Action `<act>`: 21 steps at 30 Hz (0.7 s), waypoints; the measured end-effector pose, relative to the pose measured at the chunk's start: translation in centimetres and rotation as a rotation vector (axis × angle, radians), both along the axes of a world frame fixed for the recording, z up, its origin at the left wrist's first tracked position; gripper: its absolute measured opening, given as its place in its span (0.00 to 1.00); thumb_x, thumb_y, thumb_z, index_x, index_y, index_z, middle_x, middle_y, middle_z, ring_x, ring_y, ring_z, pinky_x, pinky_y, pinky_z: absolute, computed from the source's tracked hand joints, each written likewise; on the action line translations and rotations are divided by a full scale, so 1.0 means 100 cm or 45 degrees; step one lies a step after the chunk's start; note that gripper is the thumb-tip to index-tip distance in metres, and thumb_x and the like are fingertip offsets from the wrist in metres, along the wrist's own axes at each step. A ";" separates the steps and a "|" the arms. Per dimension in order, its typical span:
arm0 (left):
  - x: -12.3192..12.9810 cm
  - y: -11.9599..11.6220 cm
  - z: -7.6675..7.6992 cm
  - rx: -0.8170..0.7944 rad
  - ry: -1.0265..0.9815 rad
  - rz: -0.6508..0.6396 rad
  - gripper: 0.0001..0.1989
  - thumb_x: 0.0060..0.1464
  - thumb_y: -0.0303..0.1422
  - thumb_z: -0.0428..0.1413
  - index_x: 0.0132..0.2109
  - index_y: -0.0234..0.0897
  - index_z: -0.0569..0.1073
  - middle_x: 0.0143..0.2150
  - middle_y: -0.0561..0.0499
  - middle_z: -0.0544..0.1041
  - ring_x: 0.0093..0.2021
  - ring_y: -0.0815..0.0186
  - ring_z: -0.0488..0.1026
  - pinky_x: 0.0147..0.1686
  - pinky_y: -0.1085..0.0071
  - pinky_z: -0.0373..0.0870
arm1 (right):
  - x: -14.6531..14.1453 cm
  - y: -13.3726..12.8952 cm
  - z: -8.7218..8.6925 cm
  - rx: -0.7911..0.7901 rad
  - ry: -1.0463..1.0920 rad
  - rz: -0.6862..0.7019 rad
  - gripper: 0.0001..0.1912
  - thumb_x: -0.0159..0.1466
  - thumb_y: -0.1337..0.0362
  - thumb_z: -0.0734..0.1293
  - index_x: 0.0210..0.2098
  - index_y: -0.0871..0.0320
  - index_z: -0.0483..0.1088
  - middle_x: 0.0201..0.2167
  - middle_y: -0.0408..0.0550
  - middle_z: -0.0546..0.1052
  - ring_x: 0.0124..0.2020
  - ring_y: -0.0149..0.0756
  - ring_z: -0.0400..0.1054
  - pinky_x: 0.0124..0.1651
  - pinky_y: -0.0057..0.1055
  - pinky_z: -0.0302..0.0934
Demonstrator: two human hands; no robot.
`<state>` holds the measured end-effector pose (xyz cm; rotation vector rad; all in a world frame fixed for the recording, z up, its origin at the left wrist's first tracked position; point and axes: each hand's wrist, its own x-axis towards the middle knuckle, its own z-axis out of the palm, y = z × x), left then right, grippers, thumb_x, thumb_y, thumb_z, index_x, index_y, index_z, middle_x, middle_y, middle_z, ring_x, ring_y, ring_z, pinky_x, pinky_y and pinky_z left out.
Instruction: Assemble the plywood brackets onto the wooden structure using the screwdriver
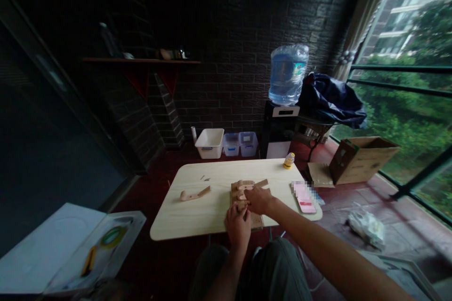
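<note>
Both hands meet at several small wooden pieces [244, 184] with rounded ends, which lie on a brown wooden board [257, 222] on the table. My left hand [238, 225] is at the board's near left side, its fingers curled round the near end of one wooden piece. From the right, my right hand [260, 200] reaches over the board, fingers bent and pressed onto the same piece. Exactly what sits under the fingertips is hidden. A separate wooden hook-shaped piece [195, 194] with dark holes lies to the left, apart from both hands.
The pale table [169, 218] also bears small dark metal bits [206, 179], a yellow-capped bottle [288, 161] and a pink sheet [304, 197]. An open white case [132, 225] stands at lower left. Beyond are plastic bins [211, 143], a water dispenser [280, 127] and a cardboard box [360, 162].
</note>
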<state>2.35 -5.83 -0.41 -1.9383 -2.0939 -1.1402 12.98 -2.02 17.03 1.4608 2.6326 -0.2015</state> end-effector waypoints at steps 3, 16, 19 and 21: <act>0.001 0.000 0.002 0.012 0.006 -0.016 0.12 0.61 0.32 0.56 0.45 0.46 0.84 0.54 0.43 0.77 0.54 0.56 0.72 0.53 0.60 0.70 | 0.002 -0.004 0.008 0.044 -0.037 0.103 0.14 0.67 0.70 0.63 0.51 0.64 0.73 0.45 0.65 0.81 0.49 0.53 0.78 0.46 0.46 0.74; 0.001 0.002 -0.002 -0.024 0.008 -0.006 0.10 0.60 0.33 0.58 0.41 0.44 0.85 0.55 0.42 0.77 0.55 0.54 0.71 0.54 0.58 0.69 | -0.002 0.004 -0.008 0.080 -0.061 0.048 0.15 0.67 0.64 0.66 0.51 0.66 0.73 0.48 0.68 0.80 0.51 0.54 0.77 0.47 0.43 0.73; 0.001 0.001 -0.001 -0.026 0.007 -0.004 0.11 0.60 0.31 0.57 0.44 0.46 0.84 0.56 0.43 0.77 0.55 0.55 0.71 0.55 0.58 0.69 | 0.004 0.004 -0.008 0.012 -0.018 -0.038 0.19 0.65 0.60 0.68 0.52 0.65 0.72 0.48 0.67 0.80 0.49 0.55 0.77 0.46 0.45 0.72; 0.001 0.001 -0.001 -0.021 0.001 -0.001 0.11 0.59 0.31 0.58 0.45 0.47 0.84 0.55 0.44 0.77 0.55 0.55 0.71 0.54 0.59 0.69 | 0.007 0.002 -0.005 -0.006 0.011 -0.024 0.20 0.65 0.59 0.68 0.54 0.63 0.72 0.48 0.65 0.80 0.49 0.55 0.78 0.46 0.46 0.72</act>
